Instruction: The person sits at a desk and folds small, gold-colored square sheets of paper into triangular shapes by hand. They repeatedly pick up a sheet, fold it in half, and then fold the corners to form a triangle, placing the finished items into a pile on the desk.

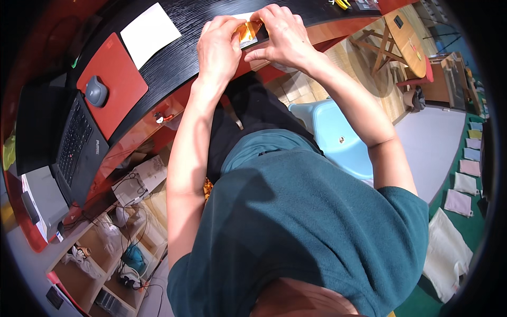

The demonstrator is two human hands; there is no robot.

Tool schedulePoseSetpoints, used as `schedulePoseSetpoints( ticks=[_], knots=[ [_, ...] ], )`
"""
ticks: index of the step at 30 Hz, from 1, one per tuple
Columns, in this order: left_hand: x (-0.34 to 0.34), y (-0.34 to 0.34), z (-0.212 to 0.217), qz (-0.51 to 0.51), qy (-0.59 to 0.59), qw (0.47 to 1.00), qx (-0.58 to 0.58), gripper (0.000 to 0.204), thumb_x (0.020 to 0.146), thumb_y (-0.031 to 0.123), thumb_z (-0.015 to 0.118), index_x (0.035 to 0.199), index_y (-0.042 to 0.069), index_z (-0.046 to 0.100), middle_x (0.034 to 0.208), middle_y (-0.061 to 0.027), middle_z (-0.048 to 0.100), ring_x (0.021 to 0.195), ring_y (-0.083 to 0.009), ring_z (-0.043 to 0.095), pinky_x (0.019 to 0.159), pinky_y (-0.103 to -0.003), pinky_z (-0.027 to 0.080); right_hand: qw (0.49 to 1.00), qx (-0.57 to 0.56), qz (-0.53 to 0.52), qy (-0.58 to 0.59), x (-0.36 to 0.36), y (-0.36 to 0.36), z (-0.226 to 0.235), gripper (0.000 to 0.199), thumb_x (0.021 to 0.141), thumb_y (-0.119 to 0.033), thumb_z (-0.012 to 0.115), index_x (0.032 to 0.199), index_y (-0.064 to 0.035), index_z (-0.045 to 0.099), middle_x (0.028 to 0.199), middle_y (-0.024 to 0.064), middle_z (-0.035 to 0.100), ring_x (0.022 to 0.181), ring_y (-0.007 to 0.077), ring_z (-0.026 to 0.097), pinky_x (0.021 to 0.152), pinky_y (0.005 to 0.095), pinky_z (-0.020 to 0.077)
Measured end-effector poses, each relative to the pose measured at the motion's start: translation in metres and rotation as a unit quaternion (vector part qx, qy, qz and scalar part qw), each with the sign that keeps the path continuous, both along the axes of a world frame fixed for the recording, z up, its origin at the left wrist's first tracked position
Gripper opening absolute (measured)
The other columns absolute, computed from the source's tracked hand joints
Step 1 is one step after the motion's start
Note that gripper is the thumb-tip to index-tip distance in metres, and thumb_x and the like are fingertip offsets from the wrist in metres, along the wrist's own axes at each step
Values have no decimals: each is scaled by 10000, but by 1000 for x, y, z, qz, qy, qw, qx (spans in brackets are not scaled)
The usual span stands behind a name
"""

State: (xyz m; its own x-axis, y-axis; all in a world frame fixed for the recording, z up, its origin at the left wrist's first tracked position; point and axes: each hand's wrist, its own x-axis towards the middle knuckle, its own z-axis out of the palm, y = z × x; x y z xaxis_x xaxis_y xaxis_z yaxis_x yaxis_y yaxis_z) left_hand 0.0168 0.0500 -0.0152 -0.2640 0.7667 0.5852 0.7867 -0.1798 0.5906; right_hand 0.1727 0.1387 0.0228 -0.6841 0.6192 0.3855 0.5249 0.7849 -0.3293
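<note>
At the far edge of my reach, both my hands are over a small glossy orange-gold sheet [247, 34] on the black tabletop [182, 55]. My left hand [217, 48] is closed, its fingers and thumb bent onto the sheet's left side. My right hand [284, 38] curls its fingers over the sheet's upper right edge, while its thumb sticks out lower, near the table's front edge. A white piece [244, 16] shows behind and around the orange sheet. My fingers hide part of both, and I cannot tell whether the sheet is foil or film.
Left of my hands lie white paper [150, 35], a red mat [119, 87], a mouse [96, 91] and a laptop [79, 140]. Yellow-handled pliers [342, 4] lie at the far right. A light-blue stool [338, 134] stands below my right forearm, a wooden folding table [404, 42] beyond.
</note>
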Motion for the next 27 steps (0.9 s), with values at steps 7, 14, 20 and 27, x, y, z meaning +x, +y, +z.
schedulePoseSetpoints(
  ticks=[7,14,20,27],
  knots=[
    [-14,-1,-4,0,-16,1000,8,153,864,31,735,1017,30,744,1055,-101,693,934,-329,710,827,-405,579,990,-108,67,63,1,41,2,297,845,-283,802,973,-22,736,804,165,700,812,348,691,763,423,561],
    [-31,11,11,4,71,993,-97,153,879,87,749,1025,51,776,1001,-95,721,905,-278,737,821,-362,581,983,-11,171,71,-18,62,-2,286,833,-300,804,971,-56,745,869,167,719,850,361,700,757,441,554],
    [-40,19,28,57,225,972,-33,228,858,132,793,1077,72,775,1030,-99,717,896,-264,720,861,-387,568,968,-153,173,-100,-36,70,24,276,789,-263,827,939,-47,744,828,181,727,799,332,722,720,424,557],
    [-37,7,34,-13,275,955,-114,161,840,111,769,1000,102,774,946,-48,681,934,-241,678,874,-406,492,962,128,234,-50,-8,57,-2,176,875,-78,731,1049,-57,750,978,95,665,930,283,649,896,380,521]
  ],
)
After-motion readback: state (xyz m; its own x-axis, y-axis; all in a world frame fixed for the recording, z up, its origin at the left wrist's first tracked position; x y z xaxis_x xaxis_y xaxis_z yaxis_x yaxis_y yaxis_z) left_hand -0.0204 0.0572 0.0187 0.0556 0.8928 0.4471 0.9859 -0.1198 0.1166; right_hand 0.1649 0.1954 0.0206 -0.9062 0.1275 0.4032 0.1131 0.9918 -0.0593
